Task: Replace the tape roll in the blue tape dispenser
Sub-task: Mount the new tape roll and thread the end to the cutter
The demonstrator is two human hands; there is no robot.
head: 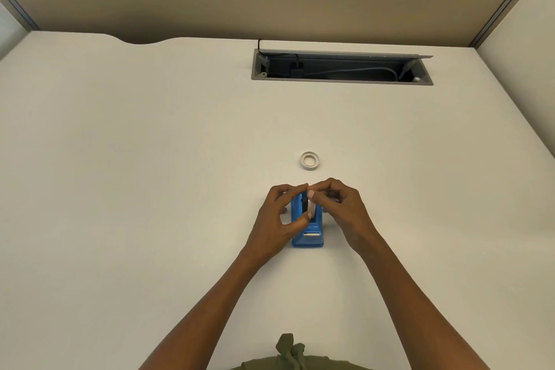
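The blue tape dispenser (308, 239) stands on the white desk (150, 189), its metal cutter facing me. My left hand (280, 219) grips the dispenser's left side, thumb resting on its top. My right hand (339, 207) pinches a whitish tape roll (312, 209) that sits in the dispenser's slot beside a black hub. A second tape roll (310, 160), a thin pale ring, lies flat on the desk a little beyond my hands.
An open grey cable tray (342, 81) with cords and a plug is set into the desk at the back. Beige partition walls stand behind and at the right. My green garment shows at the bottom edge.
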